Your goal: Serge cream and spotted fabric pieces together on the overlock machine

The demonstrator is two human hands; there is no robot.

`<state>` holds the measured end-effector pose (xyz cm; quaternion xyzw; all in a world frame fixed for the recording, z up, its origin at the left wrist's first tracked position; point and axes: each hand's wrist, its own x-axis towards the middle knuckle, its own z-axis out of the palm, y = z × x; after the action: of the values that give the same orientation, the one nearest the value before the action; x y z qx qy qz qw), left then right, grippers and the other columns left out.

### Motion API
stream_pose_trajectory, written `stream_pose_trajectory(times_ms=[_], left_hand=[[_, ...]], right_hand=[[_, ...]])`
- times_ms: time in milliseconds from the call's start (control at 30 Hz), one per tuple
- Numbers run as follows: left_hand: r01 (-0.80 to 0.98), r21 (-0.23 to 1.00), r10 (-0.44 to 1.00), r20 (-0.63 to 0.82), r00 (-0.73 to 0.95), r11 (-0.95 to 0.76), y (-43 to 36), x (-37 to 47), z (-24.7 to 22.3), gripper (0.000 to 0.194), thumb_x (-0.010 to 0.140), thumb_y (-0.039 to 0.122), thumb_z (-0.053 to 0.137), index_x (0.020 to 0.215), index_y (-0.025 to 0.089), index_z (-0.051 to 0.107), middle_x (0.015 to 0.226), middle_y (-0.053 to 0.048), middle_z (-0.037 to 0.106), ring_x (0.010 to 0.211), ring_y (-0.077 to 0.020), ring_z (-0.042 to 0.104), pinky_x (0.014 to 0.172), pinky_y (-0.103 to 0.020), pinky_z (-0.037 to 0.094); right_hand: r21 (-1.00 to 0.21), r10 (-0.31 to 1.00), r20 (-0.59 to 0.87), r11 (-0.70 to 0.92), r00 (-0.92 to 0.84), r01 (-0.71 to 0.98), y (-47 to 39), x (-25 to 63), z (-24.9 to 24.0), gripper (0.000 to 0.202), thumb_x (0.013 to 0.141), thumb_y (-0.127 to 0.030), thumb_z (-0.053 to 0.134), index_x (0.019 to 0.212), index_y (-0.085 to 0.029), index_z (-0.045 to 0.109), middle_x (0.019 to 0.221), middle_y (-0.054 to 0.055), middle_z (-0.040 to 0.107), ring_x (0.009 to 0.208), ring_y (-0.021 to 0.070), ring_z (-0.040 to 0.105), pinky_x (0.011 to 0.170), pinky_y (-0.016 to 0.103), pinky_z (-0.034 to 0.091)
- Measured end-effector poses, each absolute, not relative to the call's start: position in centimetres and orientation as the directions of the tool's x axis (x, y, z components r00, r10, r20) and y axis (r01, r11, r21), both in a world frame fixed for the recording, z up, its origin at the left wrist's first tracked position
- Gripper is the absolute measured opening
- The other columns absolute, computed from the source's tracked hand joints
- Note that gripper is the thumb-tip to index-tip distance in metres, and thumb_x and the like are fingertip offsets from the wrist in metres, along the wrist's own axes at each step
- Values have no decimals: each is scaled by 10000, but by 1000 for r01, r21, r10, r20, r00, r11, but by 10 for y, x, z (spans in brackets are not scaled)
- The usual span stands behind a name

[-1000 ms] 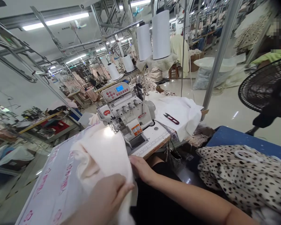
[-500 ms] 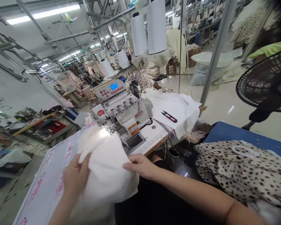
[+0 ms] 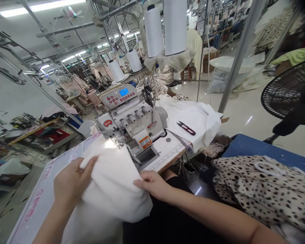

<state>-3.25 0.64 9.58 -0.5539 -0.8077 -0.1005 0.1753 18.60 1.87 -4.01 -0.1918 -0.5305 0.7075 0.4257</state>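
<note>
White fleece-like fabric is lying with its far end under the lit needle area of an overlock machine, and its near part is draping off the table toward the lap. Both hands are grasping it: the left hand is pinching a raised fold between thumb and fingers, while the right hand is holding the side nearest the machine bed between thumb and forefinger. Between these two grips the cloth is sagging in soft creases, and its right-hand edge is running from the needle area down to the right hand.

Judging by this pose, the step in hand is lining up and guiding the cloth at the needle. Doing it well is probably a matter of matching the edge to the feed direction, smoothing the creases ahead of the needle, and supporting the hanging weight without tugging, since soft cloth like this is likely stretching easily. Fingertips are best staying clear of the needle and trimming area. Whether the layers are meeting evenly, I cannot tell. Thread snips are resting on white cloth beyond the machine, well apart from both hands.
</note>
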Motion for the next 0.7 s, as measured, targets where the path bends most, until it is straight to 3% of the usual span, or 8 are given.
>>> stream_pose_trajectory(times_ms=[67, 200, 300, 400, 500, 600, 700], left_hand=[[916, -62, 860, 374, -346, 395, 10, -38, 98, 466, 787, 643, 376, 646, 220, 511, 534, -15, 503, 587, -206, 478, 509, -262, 261], [907, -87, 854, 383, -351, 412, 23, -52, 91, 488, 806, 641, 345, 632, 209, 491, 552, -24, 501, 604, -221, 495, 504, -280, 274], [943, -16, 858, 421, -295, 332, 29, -63, 80, 431, 829, 583, 377, 828, 193, 562, 703, -38, 567, 721, -234, 544, 584, -311, 379], [988, 5, 771, 625, -121, 151, 15, -63, 69, 436, 851, 451, 445, 1114, 109, 510, 1038, -117, 541, 1014, -270, 502, 866, -371, 411], [995, -93, 594, 799, 93, -31, -23, -45, 53, 325, 825, 282, 537, 1102, 115, 513, 1111, -131, 511, 1078, -277, 467, 960, -425, 355], [922, -192, 624, 689, 370, -335, -71, -11, 23, 217, 841, 251, 519, 1036, 158, 518, 1025, -117, 534, 947, -240, 518, 851, -409, 411], [752, -146, 611, 495, 618, -643, -110, 23, -13, 397, 871, 460, 431, 1099, 141, 489, 1005, -133, 532, 931, -234, 522, 834, -399, 418]], right_hand=[[-938, 814, 281, 122, -507, -324, 27, 184, -37, 514, 739, -550, 561, 485, -146, 372, 615, -24, 332, 588, 91, 333, 549, 234, 256], [-923, 810, 379, 298, -448, -242, 45, 172, -34, 509, 789, -485, 524, 485, -158, 281, 617, -27, 314, 581, 91, 340, 551, 238, 268], [-918, 817, 397, 353, -418, -182, 48, 165, -37, 476, 783, -468, 538, 497, -151, 327, 652, -21, 351, 615, 99, 383, 583, 239, 302], [-937, 790, 348, 288, -505, -196, 31, 167, -47, 420, 750, -474, 572, 531, -139, 445, 651, -17, 389, 627, 109, 409, 573, 230, 328], [-954, 684, 288, 142, -670, -266, -5, 177, -63, 322, 736, -445, 591, 684, -127, 572, 635, -21, 436, 607, 107, 411, 552, 210, 352], [-965, 613, 254, 103, -748, -243, -39, 193, -72, 269, 755, -388, 579, 734, -121, 589, 588, -29, 420, 541, 88, 385, 508, 193, 336], [-960, 581, 280, 184, -764, -211, -57, 211, -68, 247, 803, -332, 515, 705, -117, 589, 606, -11, 458, 550, 96, 428, 541, 198, 371]])
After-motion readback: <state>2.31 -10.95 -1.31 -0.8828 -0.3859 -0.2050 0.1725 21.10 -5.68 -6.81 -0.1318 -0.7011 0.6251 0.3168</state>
